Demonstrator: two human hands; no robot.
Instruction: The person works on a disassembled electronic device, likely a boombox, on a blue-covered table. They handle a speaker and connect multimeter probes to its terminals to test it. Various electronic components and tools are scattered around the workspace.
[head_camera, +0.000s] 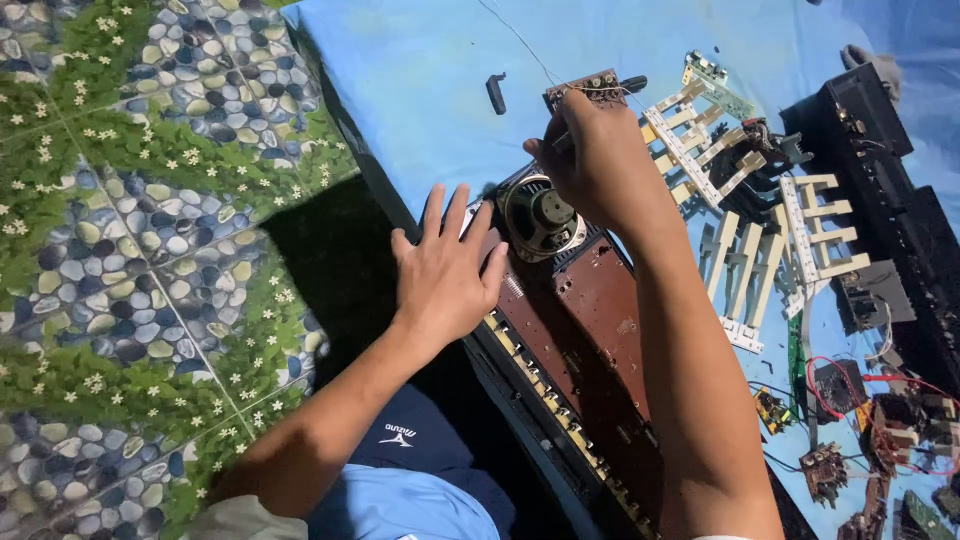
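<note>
My left hand (445, 270) lies flat with spread fingers on the near edge of an opened electronic keyboard chassis (600, 300), just left of its round speaker (540, 215). Above the speaker, my right hand (600, 160) is closed around a thin screwdriver whose black handle end (633, 83) pokes out past the fingers. A small brown circuit board (585, 90) sits right behind that hand. The tool's tip is hidden by my fingers.
The chassis rests on a blue cloth (430, 70). White key sections (745, 260) lie to the right, with black casing parts (880, 130) and red-wired small boards (840, 385) beyond. A small black piece (496, 93) lies apart. Pebble-patterned floor tiles (120, 200) are on the left.
</note>
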